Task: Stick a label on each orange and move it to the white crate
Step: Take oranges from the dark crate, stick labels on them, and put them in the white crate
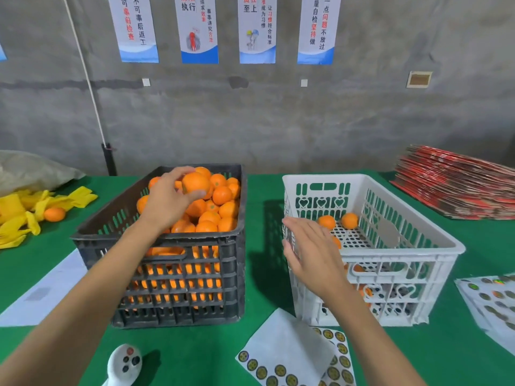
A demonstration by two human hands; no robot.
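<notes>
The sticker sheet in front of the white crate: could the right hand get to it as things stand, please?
Probably yes: the right hand hovers open and empty by the white crate, and nothing lies between it and the sticker sheet.

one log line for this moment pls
left hand grips orange in black crate | right hand open by white crate

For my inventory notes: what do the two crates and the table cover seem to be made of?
Black crate: likely moulded plastic, matte, with slotted walls. White crate: likely plastic too, slightly glossy, with heart-shaped cutouts. Green table cover: seems to be cloth or felt, dull and without shine.
</notes>
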